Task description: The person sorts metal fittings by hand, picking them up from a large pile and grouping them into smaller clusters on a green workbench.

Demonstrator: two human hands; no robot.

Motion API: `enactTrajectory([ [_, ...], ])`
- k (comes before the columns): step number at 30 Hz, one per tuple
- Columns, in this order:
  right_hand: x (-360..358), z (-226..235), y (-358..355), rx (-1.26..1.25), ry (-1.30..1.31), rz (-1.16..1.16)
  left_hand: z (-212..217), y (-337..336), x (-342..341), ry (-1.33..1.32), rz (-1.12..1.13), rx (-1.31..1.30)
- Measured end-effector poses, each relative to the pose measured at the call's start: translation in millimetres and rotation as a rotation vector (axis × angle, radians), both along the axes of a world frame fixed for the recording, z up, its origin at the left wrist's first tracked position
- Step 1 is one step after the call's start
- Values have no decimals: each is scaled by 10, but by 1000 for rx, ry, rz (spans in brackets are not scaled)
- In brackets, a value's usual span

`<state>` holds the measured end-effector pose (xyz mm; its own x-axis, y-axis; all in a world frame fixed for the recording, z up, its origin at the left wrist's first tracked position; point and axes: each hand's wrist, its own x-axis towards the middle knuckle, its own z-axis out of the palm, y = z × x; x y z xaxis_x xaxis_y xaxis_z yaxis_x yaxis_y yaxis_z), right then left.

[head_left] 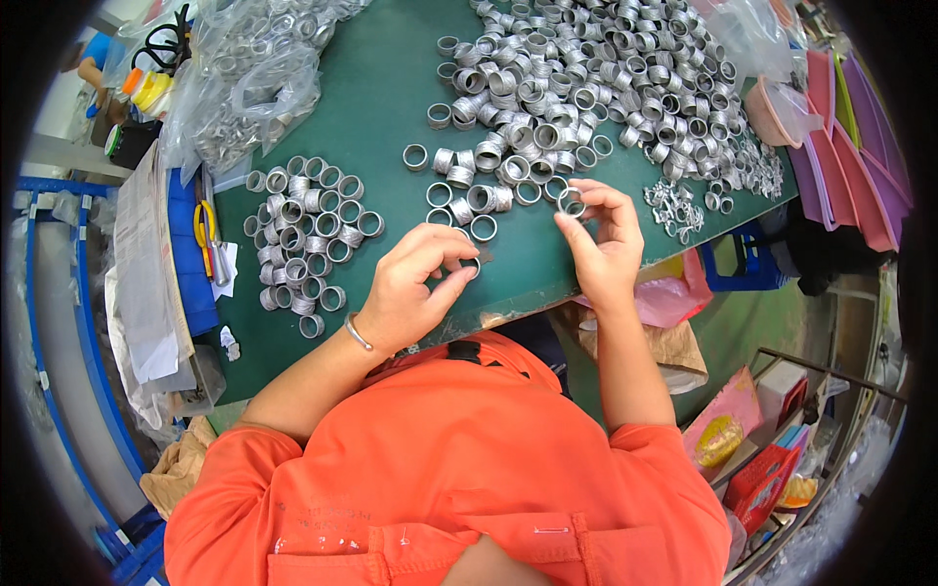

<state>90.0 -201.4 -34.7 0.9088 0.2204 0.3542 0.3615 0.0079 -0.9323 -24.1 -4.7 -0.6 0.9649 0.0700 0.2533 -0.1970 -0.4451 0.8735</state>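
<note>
Between the thumb and fingers of my left hand (415, 283) is a grey metal ring (475, 266), partly hidden by the fingertips. My right hand (608, 244) pinches another metal ring (571, 203) at the near edge of a large heap of rings (547, 107). Just beyond my hands, a few loose rings (483, 228) stand on the green tabletop (391, 137). To the left of my left hand sits a smaller group of rings (308, 230), packed close together. A small pile of tiny metal pieces (674, 210) lies right of my right hand.
Clear plastic bags of metal parts (254, 78) cover the far left. Yellow-handled scissors (205, 230) rest by the left edge. Pink and purple plastic bins (845, 156) and a pink bowl (777, 112) stand at the right. A shelf rack (811, 381) is at the lower right.
</note>
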Motion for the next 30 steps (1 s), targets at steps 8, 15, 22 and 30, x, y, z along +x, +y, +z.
enactTrajectory([
  [8,-315,81,-215,672,470,317,-1,-85,115,-25,-47,-12],
  [15,-388,40,-468,827,564,308,-44,-69,111,-38,-65,48],
  [22,-248,-541,-1401,153,375,-668,-32,34,19,27,21,28],
  [30,-150,-489,-1194,-402,-42,-659,-67,32,18,34,13,33],
])
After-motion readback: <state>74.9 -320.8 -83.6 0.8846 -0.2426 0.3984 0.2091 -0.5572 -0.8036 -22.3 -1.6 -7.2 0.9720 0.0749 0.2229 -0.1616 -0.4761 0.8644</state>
